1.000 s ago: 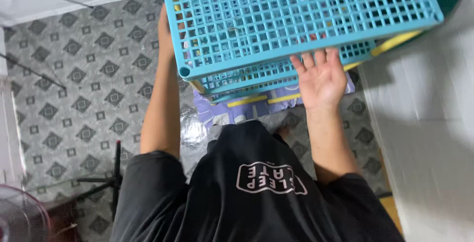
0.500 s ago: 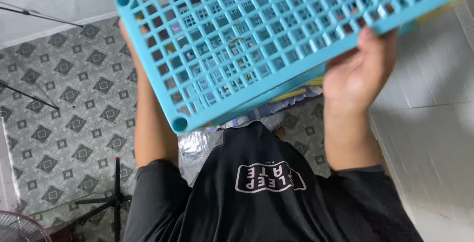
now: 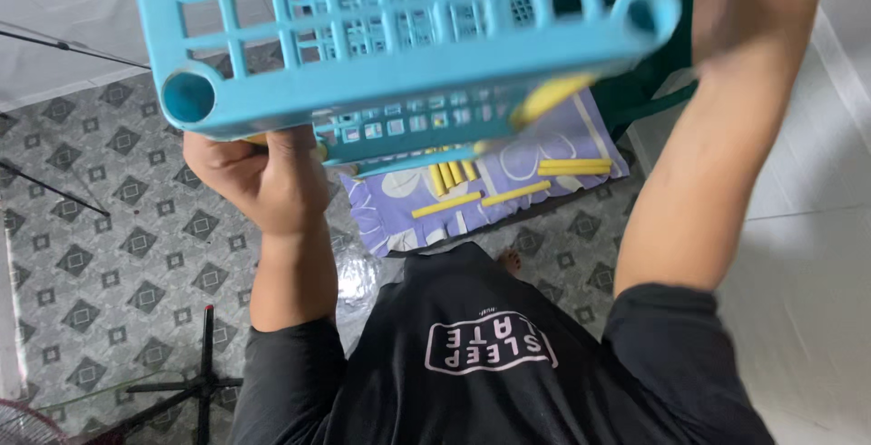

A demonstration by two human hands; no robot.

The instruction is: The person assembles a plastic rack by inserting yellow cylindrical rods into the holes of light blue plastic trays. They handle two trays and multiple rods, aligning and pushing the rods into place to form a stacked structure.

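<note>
Two bare hands hold a blue plastic lattice shelf (image 3: 408, 37) up near the head camera. The left hand (image 3: 259, 177) curls closed beneath its near edge; the right hand (image 3: 753, 9) grips the far corner. It looks light, rigid, easily gripped along its rims. Yellow tubes (image 3: 508, 182) lie below on a purple mat (image 3: 562, 150).

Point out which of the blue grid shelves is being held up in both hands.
The nearest blue grid shelf, filling the top of the view: left hand under its near edge, right hand at its right side. The other shows through it.
</note>
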